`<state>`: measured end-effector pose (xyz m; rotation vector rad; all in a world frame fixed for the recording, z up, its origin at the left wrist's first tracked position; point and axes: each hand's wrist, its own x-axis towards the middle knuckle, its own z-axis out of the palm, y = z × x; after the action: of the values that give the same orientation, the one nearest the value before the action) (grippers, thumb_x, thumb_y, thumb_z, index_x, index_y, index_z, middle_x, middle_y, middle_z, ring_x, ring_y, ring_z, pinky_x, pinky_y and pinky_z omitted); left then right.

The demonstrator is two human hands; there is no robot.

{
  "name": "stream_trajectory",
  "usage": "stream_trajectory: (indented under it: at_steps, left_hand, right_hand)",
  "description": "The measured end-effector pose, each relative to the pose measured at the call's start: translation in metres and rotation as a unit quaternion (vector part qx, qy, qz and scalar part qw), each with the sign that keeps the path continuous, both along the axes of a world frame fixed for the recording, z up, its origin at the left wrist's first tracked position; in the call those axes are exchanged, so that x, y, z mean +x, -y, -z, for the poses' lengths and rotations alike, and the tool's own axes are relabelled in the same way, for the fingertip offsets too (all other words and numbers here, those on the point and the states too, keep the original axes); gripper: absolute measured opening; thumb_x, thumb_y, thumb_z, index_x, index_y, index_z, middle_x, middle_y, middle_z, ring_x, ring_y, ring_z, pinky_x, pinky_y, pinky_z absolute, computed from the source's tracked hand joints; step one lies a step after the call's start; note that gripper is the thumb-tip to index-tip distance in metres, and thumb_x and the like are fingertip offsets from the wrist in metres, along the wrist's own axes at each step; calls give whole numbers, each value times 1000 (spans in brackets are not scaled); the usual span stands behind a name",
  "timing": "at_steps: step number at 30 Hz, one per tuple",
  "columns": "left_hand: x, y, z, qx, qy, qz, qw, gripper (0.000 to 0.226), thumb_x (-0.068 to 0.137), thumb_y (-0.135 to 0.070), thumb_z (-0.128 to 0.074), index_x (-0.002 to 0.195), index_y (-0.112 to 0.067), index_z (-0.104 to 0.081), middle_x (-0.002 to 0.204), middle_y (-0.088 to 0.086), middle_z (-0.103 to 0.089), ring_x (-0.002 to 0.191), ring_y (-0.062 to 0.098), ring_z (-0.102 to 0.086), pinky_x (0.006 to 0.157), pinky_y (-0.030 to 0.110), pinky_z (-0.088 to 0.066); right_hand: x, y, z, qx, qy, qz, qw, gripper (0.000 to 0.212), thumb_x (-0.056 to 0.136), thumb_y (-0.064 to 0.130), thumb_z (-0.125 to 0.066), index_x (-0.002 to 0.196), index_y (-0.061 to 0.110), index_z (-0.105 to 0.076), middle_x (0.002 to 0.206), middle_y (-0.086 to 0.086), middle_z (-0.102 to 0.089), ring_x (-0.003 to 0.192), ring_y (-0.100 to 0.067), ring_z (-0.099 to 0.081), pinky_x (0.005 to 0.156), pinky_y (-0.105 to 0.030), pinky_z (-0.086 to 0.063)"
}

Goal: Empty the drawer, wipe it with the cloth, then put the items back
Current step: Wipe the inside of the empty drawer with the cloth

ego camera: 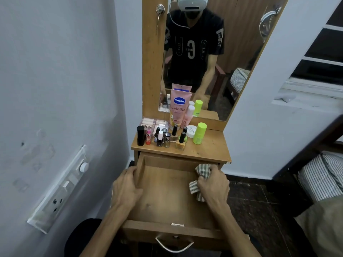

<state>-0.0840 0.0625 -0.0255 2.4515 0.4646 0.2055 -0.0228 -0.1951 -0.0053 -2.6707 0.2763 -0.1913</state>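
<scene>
This is a bedroom in a home, at a small wooden dressing table (209,151). Just beyond where the right hand (213,184) grips a striped cloth (202,172) at the open drawer (167,191), the tabletop carries a pink lotion tube (179,108), nail polish bottles (181,140) and a green bottle (199,133), and a tall mirror (213,58) rises behind them. Well off to the right of that grip lies striped bedding (321,177) on a dark frame, and to the left of the left hand (126,186) a switch panel (59,188) sits on the pale wall.
</scene>
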Motion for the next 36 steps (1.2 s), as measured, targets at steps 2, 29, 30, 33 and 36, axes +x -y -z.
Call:
stream_trajectory:
  at_steps: [2,29,30,33,36]
  left_hand:
    - [0,0,-1,9,-11,2,1000,74,72,-11,-80,140,-17,-52,124,3,-64,111,21,-63,93,34,-52]
    - [-6,3,-8,-53,24,-28,998,51,75,-25,-70,126,-21,-63,116,0,-68,104,23,-63,91,40,-51]
    - [-6,4,-8,-49,21,-32,998,53,75,-22,-69,127,-20,-62,118,1,-67,105,23,-62,91,40,-51]
    - [-4,10,-7,-12,3,-20,1000,57,75,-16,-66,131,-15,-53,123,4,-60,104,25,-61,90,40,-50]
    - [-4,15,-7,25,-22,-5,999,53,80,-16,-65,129,-11,-47,126,8,-55,101,25,-60,84,37,-48]
  right_hand:
    - [5,-3,5,-10,-22,7,1000,35,88,23,-68,121,14,-58,112,-8,-66,101,-28,-67,85,-39,-54]
    - [11,-134,20,16,-268,-363,892,8,86,13,-70,93,17,-71,97,-7,-72,85,-25,-69,79,-43,-62]
    - [2,-133,17,-2,-279,-382,881,16,86,16,-72,102,12,-71,103,-10,-72,91,-28,-70,83,-43,-61]
    - [-28,-134,9,-71,-320,-447,833,25,93,15,-64,114,1,-65,118,-19,-69,109,-37,-65,92,-43,-56]
    - [-43,-134,3,-117,-296,-481,817,37,98,21,-59,130,2,-61,134,-19,-61,125,-37,-55,107,-45,-45]
